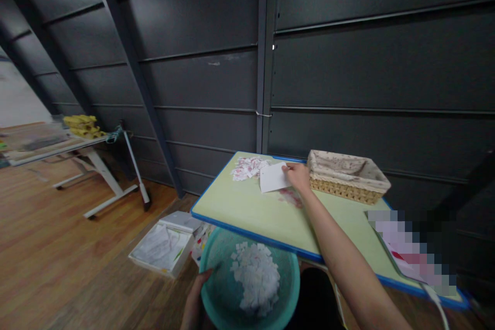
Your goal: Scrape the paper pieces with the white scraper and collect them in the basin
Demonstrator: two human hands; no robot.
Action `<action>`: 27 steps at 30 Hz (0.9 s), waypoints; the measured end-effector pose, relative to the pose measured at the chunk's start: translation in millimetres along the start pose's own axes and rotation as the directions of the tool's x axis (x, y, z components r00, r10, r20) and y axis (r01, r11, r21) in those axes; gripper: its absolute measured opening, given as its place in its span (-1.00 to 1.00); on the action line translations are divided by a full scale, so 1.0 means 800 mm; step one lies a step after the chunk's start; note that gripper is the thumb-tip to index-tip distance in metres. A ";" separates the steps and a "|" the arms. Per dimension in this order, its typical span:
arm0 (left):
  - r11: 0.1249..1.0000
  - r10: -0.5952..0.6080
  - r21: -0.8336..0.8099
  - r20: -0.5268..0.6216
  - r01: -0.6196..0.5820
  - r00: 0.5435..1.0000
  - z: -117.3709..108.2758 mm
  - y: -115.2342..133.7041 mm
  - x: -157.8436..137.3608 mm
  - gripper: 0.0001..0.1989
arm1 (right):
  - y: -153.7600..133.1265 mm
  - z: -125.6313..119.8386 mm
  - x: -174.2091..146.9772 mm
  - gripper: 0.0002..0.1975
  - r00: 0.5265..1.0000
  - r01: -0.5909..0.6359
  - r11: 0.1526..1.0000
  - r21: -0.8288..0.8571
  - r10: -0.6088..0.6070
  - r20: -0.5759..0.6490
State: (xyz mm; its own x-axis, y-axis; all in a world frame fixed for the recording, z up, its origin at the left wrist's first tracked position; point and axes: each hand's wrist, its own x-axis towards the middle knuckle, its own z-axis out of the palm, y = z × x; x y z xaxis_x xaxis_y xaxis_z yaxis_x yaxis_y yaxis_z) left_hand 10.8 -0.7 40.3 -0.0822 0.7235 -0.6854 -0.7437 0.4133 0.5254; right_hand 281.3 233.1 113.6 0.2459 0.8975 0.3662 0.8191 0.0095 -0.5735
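My right hand (297, 176) grips the right edge of a white card (274, 177) over the pale yellow table (240, 206). The card's left edge touches or overlaps a pile of small paper scraps (249, 167) with reddish print. Below the card and hand a reddish patch (291, 197) lies on the tabletop; its kind is unclear. My left hand (202, 279) is closed on the left rim of a teal basin (211, 252), held just under the table's front edge. White paper scraps (257, 278) are heaped inside the basin.
A woven basket (344, 190) with a patterned cloth lining stands at the table's back right. Nearer lies a blurred-out device (406, 252) with a white cable. An open white box (164, 245) sits on the floor at left. Another table (58, 147) carries yellow items (83, 126).
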 end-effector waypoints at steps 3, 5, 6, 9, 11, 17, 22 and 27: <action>1.000 0.004 -0.006 0.023 -0.004 1.000 0.003 -0.001 -0.005 -0.48 | -0.005 -0.002 -0.002 -0.63 0.999 0.032 0.999 0.009 -0.032 0.036; 1.000 0.023 -0.014 0.033 -0.023 0.999 0.004 -0.002 -0.006 -0.45 | -0.007 -0.002 -0.002 -0.64 0.997 0.058 0.998 0.024 -0.060 0.048; 1.000 0.027 -0.015 0.025 -0.027 0.999 0.005 -0.002 -0.007 -0.44 | -0.007 -0.002 -0.003 -0.64 0.996 0.068 0.997 0.034 -0.070 0.051; 1.000 0.013 -0.015 -0.009 -0.013 1.000 0.007 -0.001 -0.007 -0.43 | -0.007 -0.002 -0.002 -0.65 0.996 0.070 0.994 0.083 -0.074 0.046; 1.000 0.013 -0.009 0.001 -0.013 1.000 0.007 -0.001 -0.007 -0.44 | -0.006 -0.001 -0.002 -0.65 0.997 0.061 0.991 0.119 -0.067 0.041; 1.000 -0.015 0.009 0.003 0.015 1.000 0.004 0.001 -0.004 -0.43 | -0.004 0.001 -0.002 -0.66 0.995 0.047 0.987 0.156 -0.060 0.076; 1.000 -0.013 -0.025 0.029 0.014 0.999 0.000 -0.001 0.002 -0.35 | -0.007 0.010 -0.006 -0.69 0.981 0.072 0.961 0.268 -0.117 0.153; 1.000 -0.009 0.008 0.017 0.009 1.000 0.000 -0.001 0.000 -0.38 | -0.021 0.036 -0.022 -0.75 0.922 0.066 0.882 0.467 -0.232 0.309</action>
State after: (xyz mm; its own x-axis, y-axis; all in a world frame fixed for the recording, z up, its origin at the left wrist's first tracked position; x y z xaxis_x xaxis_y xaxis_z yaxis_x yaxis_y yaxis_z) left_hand 11.4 -0.9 39.9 -0.0639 0.7293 -0.6812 -0.7391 0.4241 0.5233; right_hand 248.6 229.7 95.9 -0.1231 0.9618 0.2444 0.4969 0.2729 -0.8238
